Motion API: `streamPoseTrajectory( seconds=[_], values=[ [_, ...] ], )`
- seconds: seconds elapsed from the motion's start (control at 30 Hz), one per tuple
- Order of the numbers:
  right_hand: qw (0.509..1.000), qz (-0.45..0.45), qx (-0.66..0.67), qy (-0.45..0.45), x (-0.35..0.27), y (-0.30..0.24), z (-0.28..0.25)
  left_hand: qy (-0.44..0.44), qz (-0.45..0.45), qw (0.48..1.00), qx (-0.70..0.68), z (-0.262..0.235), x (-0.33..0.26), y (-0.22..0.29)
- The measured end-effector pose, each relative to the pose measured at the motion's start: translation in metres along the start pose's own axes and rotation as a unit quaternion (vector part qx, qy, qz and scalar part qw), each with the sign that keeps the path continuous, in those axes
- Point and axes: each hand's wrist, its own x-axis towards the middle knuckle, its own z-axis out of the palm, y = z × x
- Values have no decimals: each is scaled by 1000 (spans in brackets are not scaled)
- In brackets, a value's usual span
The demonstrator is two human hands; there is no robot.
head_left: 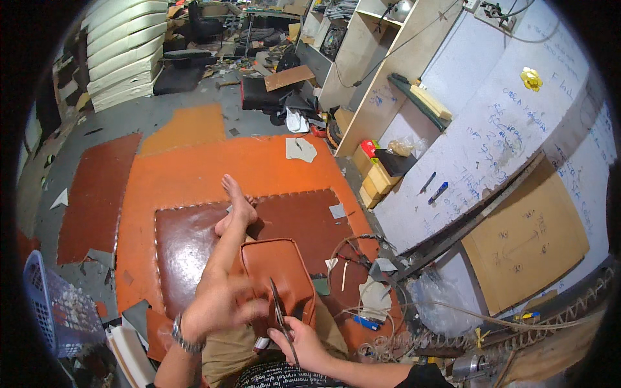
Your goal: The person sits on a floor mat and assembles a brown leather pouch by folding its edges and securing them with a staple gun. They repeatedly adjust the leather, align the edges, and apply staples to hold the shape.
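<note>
A brown, box-shaped leather piece (275, 262) with seamed edges rests across my lap. My right hand (303, 346) grips what looks like a pair of dark scissors (277, 304), its narrow blades pointing away from me over the leather. To the left, my left hand (223, 304) hovers by the near left side of the leather, its fingers smeared by motion. Whether it touches the leather I cannot tell. A small red and white object (261, 344) lies near my right fingertips, partly hidden.
I sit on orange (194, 165) and dark brown sheets (187, 246) on the floor. A lilac plastic basket (61, 310) of scraps stands left. Right are tangled hoses and cords (388, 339), a blue lighter-like object (367, 322) and a cardboard sheet (527, 242). Shelves (388, 71) rise beyond.
</note>
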Motion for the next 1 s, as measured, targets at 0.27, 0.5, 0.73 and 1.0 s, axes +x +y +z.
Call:
streamPoseTrajectory(
  seconds=[0.27,0.5,0.73,1.0],
  values=[
    [999,6,22,24,-4,-18,5,-84,-131,975,159,13,110,-26],
    [992,90,83,15,-3,-23,4,-101,-176,962,181,19,113,-15],
    [997,51,51,40,7,-31,14,-91,-57,982,156,9,107,-55],
    [994,63,71,54,6,-39,29,-74,-54,993,74,16,105,-69]
  ],
)
